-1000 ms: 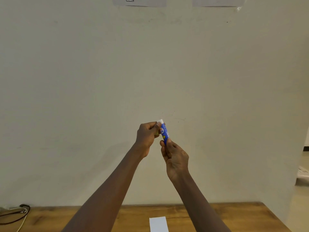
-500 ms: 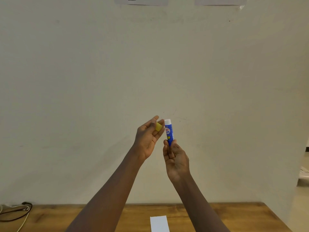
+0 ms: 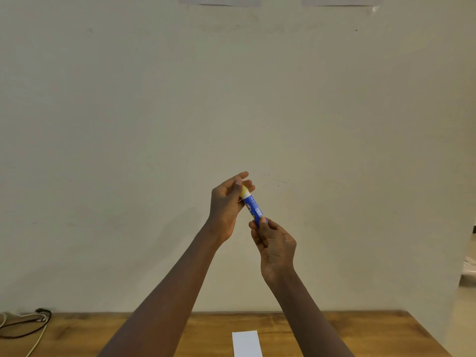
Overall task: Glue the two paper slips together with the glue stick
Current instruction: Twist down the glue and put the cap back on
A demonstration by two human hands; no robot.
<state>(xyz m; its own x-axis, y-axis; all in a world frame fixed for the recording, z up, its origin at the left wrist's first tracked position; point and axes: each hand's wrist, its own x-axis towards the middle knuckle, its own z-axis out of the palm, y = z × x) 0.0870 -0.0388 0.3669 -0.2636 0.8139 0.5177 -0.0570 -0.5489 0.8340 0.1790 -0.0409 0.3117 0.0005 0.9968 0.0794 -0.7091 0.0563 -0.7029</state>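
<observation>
I hold a blue glue stick up in front of the wall, tilted with its top to the upper left. My right hand grips its lower end. My left hand holds the yellow cap between thumb and fingers, against the stick's top end. A white paper slip lies flat on the wooden table at the bottom edge, between my forearms. Only one slip is visible.
Black and white cables lie on the table's far left corner. A plain pale wall stands right behind the table, with two paper sheets taped at the top. The table's right edge drops off toward a floor area.
Half a second ago the cap was off, held beside the upright stick in my left hand. Now the stick tilts left and the cap sits against its top end.
</observation>
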